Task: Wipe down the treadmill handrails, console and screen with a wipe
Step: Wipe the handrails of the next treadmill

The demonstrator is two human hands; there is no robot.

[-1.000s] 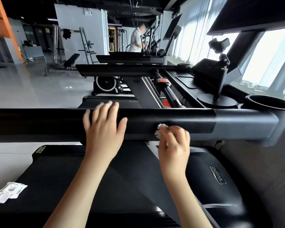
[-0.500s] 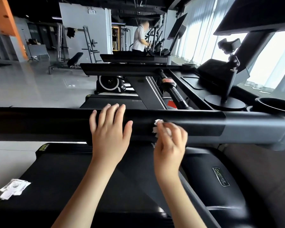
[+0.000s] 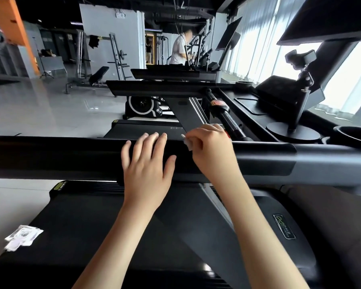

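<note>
R hand (image 3: 212, 152) – wipe (image 3: 188, 143) slid up atop rail (image 3: 50, 155)

Head camera looks forward-down, close over the handrail (image 3: 71, 157).

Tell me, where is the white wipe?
In the head view the wipe is near the middle, pinched in the right hand against the black handrail, just right of the left hand.

Left grip (image 3: 146, 174) flat on black handrail (image 3: 61, 157), fingers straight. Right grip (image 3: 213, 151) pinches white wipe (image 3: 188, 142) against handrail top. White packets (image 3: 22, 236) lie at treadmill deck (image 3: 92, 226) edge.
</note>
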